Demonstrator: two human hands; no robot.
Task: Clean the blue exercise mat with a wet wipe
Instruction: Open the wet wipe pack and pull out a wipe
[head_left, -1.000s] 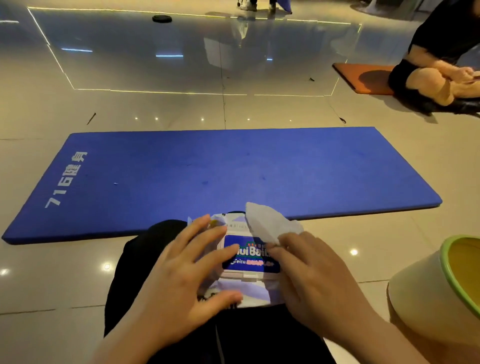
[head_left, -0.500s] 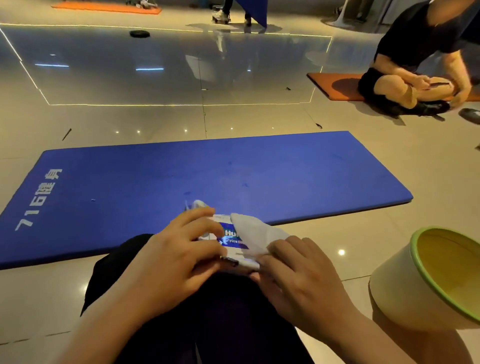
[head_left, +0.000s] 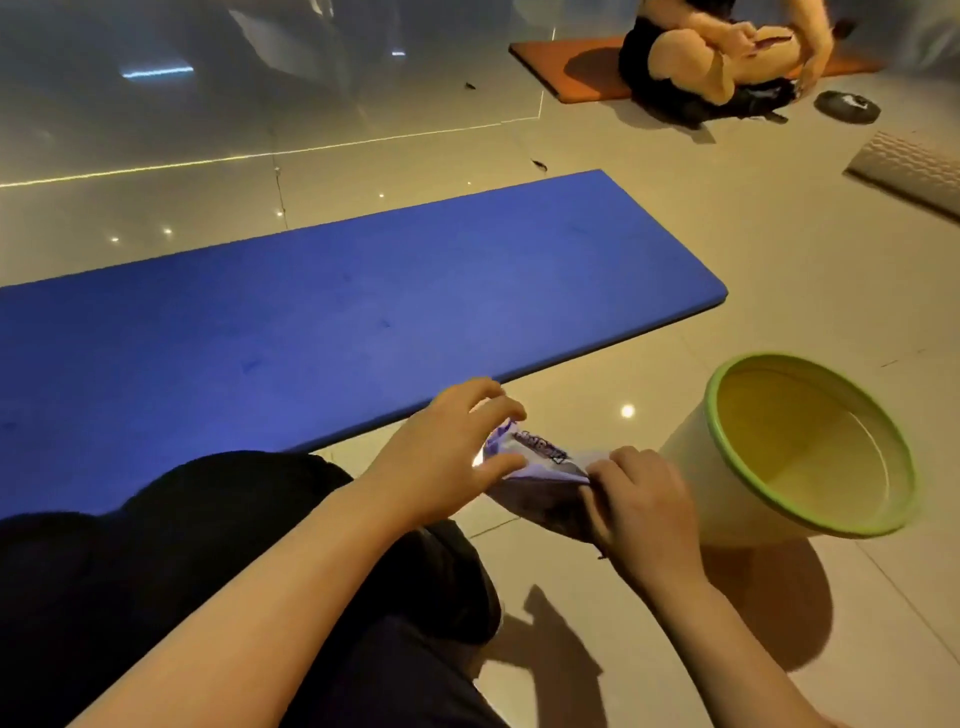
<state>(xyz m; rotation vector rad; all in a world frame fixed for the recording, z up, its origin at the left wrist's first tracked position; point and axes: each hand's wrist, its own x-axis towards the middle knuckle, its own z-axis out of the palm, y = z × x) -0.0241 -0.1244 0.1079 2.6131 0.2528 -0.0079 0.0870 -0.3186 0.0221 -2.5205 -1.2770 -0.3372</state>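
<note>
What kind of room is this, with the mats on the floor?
Probably a gym or fitness studio. A long blue foam exercise mat lies on the shiny tiled floor, and another person sits on an orange mat farther back.

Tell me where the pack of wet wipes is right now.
In the head view the pack of wet wipes sits low and right of centre, held between the left hand and right hand, just left of the green-rimmed bin.

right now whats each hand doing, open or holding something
Left hand: fingers curled round the near end of the wet wipe pack, holding it.
Right hand: gripping the pack's other end.
</note>
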